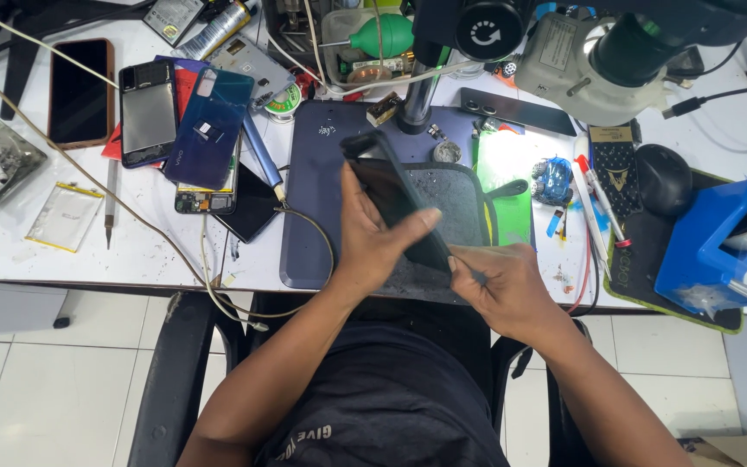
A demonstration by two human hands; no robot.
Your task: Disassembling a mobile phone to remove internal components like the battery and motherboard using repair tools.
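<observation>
Left hand point(382, 238) wraps the dark phone point(395, 203), tilted on edge above the grey mat point(456, 195) — bracing it. Right hand point(503, 290) pinches a thin tool point(462, 266) at the phone's lower corner, likely prying. Spare phones point(183, 121) lie well left on the table point(10, 251).

Dark phone screen point(80, 91) at bench far left; black rectangular package with gold emblem point(614, 169) right, beside mouse.
</observation>
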